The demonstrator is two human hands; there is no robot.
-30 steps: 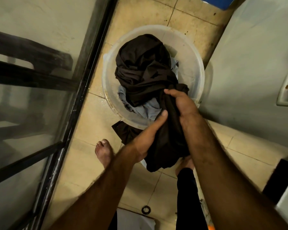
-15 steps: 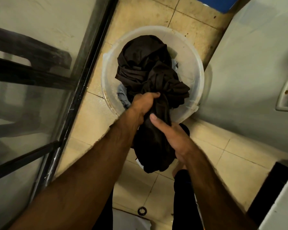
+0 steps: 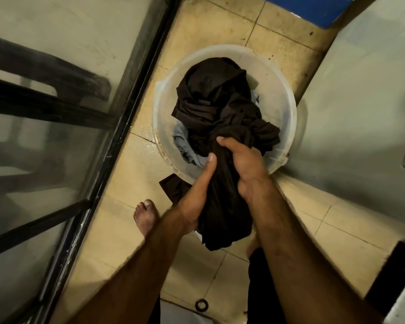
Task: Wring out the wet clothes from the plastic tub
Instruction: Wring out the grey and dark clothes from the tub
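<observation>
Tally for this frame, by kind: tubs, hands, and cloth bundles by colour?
tub: 1
dark cloth: 1 bundle; how many garments it holds cannot be told
blue cloth: 1 bundle
hands: 2, the left hand and the right hand, both with a grip on the dark cloth
Total: 5

Dim, warm yellowish light. Wide-angle bending toward the edges; the dark-framed glass panel (image 3: 45, 160) at nine o'clock looks smeared.
</observation>
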